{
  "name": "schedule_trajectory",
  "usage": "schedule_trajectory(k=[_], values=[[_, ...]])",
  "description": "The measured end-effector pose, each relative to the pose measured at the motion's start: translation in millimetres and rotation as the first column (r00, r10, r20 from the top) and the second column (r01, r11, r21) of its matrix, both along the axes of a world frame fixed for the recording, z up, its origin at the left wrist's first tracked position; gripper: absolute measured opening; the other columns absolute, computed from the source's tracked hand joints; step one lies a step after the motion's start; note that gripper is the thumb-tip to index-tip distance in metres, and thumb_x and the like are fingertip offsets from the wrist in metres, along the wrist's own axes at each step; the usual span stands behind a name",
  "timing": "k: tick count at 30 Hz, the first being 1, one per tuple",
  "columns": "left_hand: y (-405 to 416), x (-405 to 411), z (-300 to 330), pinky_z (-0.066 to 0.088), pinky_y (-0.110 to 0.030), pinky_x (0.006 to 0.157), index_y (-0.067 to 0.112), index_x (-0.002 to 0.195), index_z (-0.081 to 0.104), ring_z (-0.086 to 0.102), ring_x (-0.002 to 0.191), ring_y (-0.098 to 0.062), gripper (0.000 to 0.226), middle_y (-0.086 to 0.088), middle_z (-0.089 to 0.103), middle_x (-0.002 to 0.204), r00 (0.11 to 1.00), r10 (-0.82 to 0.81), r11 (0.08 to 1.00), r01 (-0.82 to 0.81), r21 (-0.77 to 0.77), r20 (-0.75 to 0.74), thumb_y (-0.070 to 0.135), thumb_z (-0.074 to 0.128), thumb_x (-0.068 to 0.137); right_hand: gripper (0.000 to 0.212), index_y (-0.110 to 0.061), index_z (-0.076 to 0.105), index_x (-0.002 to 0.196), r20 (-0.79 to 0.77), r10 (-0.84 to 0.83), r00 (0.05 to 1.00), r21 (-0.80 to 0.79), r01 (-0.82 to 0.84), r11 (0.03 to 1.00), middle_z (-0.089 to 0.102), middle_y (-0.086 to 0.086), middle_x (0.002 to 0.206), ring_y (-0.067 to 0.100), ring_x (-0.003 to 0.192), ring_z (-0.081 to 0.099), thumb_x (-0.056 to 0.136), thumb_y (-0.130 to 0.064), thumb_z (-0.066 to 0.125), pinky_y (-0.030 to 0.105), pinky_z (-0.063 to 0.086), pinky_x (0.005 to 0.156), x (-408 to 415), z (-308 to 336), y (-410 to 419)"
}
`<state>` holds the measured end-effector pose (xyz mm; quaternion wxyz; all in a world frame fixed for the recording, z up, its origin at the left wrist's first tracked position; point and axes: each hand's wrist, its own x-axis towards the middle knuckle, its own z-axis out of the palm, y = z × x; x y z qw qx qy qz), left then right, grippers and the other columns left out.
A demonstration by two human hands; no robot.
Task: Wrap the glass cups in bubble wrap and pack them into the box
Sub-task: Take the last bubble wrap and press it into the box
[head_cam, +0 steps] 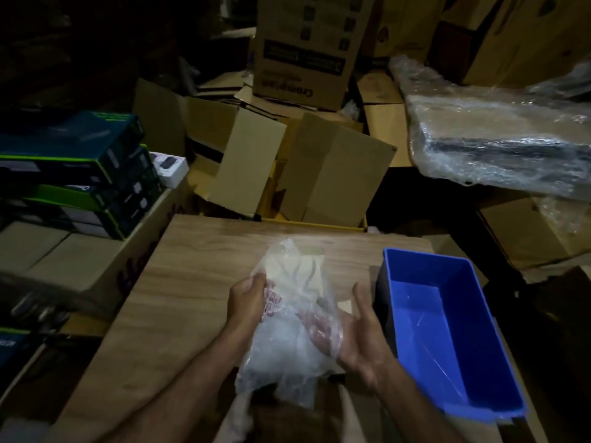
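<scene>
Bubble wrap (287,321) hangs between my hands over the wooden table (179,282). I see my left hand (249,297) gripping its upper edge; my right hand (348,334) lies flat beneath it, fingers straight. Just right stands the blue box (479,314).

Brown cardboard cartons (307,174) pile at 12 o'clock; dark green-edged boxes (73,174) stack at 9; a plastic-wrapped bundle (499,148) lies at 2.

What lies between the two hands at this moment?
In the head view, a crumpled sheet of bubble wrap lies between the left hand and the right hand. Whether a cup is inside cannot be told.
</scene>
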<state>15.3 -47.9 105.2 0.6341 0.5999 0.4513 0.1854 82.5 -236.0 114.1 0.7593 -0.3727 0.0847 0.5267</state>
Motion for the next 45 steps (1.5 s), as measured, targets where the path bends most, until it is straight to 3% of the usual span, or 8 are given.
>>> schedule_trajectory(k=[4, 13, 21, 25, 29, 34, 39, 45], values=[[7, -10, -12, 0.039, -0.018, 0.038, 0.011, 0.071, 0.066, 0.055, 0.038, -0.006, 0.036, 0.001, 0.064, 0.053, 0.997, 0.051, 0.997, -0.054, -0.056, -0.054, 0.029, 0.056, 0.101, 0.048, -0.005, 0.062, 0.130, 0.359, 0.059, 0.932, -0.335, 0.070, 0.940, 0.076, 0.015, 0.112, 0.031, 0.104, 0.073, 0.087, -0.020, 0.077, 0.042, 0.056, 0.094, -11, -13, 10], [31, -40, -12, 0.060, -0.039, 0.080, 0.040, 0.151, 0.031, 0.067, 0.093, -0.011, 0.066, 0.016, 0.062, 0.113, 0.950, -0.307, 0.952, 0.308, 0.004, 0.060, 0.008, 0.058, 0.101, 0.052, -0.034, 0.045, 0.144, 0.776, 0.182, 0.604, -0.417, 0.274, 0.867, 0.047, -0.027, 0.129, -0.018, 0.095, 0.063, 0.101, -0.011, 0.059, 0.012, 0.055, 0.071, 2, -23, 0], [56, -55, -10, 0.058, -0.027, 0.093, 0.027, 0.136, 0.062, 0.067, 0.107, -0.005, 0.080, 0.011, 0.060, 0.130, 0.686, -0.659, 0.678, 0.719, 0.152, -0.307, 0.011, 0.094, 0.065, 0.082, -0.017, 0.055, 0.143, 0.690, 0.635, 0.347, -0.706, 0.127, 0.697, 0.064, -0.003, 0.133, 0.009, 0.114, 0.065, 0.070, -0.017, 0.092, 0.034, 0.057, 0.097, 23, -20, -11], [51, -47, -14, 0.060, -0.040, 0.077, 0.016, 0.095, 0.080, 0.071, 0.090, -0.017, 0.015, -0.001, 0.076, 0.100, 0.699, -0.539, 0.583, 0.712, 0.392, -0.470, 0.026, 0.079, 0.084, 0.015, -0.020, 0.077, 0.099, 0.654, 0.745, 0.132, -0.754, 0.185, 0.630, 0.077, -0.001, 0.092, 0.006, 0.081, 0.071, 0.085, -0.023, 0.079, 0.035, 0.061, 0.079, 29, -19, -7], [56, -52, -17, 0.047, -0.037, 0.101, 0.022, 0.103, 0.077, 0.050, 0.123, -0.009, 0.017, 0.010, 0.055, 0.132, 0.725, -0.579, 0.633, 0.688, 0.354, -0.374, 0.034, 0.072, 0.092, 0.020, -0.007, 0.071, 0.077, 0.712, 0.665, 0.225, -0.695, 0.090, 0.713, 0.070, 0.001, 0.072, 0.012, 0.062, 0.065, 0.089, -0.023, 0.076, 0.032, 0.052, 0.056, 36, -11, -14], [43, -49, -17, 0.059, -0.027, 0.070, 0.014, 0.101, 0.075, 0.075, 0.084, -0.016, 0.016, -0.005, 0.079, 0.091, 0.855, -0.519, 0.850, 0.519, 0.091, -0.023, 0.026, 0.064, 0.098, 0.018, -0.013, 0.072, 0.105, 0.589, 0.453, 0.669, -0.576, -0.045, 0.816, 0.077, 0.004, 0.102, 0.018, 0.092, 0.075, 0.095, -0.027, 0.068, 0.042, 0.061, 0.087, 31, -14, -19], [43, -46, -39, 0.063, -0.043, 0.078, 0.020, 0.135, 0.052, 0.074, 0.099, -0.028, 0.059, -0.015, 0.072, 0.115, 0.859, -0.509, 0.852, 0.497, -0.163, -0.042, 0.011, 0.081, 0.084, 0.023, -0.021, 0.061, 0.108, 0.592, 0.280, 0.756, -0.602, 0.183, 0.777, 0.070, 0.005, 0.108, 0.024, 0.095, 0.072, 0.092, -0.033, 0.072, 0.044, 0.062, 0.083, 26, -35, -10], [47, -41, -71, 0.055, -0.035, 0.092, 0.034, 0.160, 0.011, 0.060, 0.114, -0.020, 0.108, -0.005, 0.057, 0.130, 0.832, -0.510, 0.836, 0.539, 0.102, -0.218, 0.010, 0.082, 0.082, 0.066, -0.033, 0.043, 0.135, 0.566, 0.242, 0.788, -0.635, 0.229, 0.738, 0.053, -0.002, 0.125, 0.024, 0.110, 0.062, 0.083, -0.019, 0.081, 0.048, 0.059, 0.092, 29, -69, -10]])
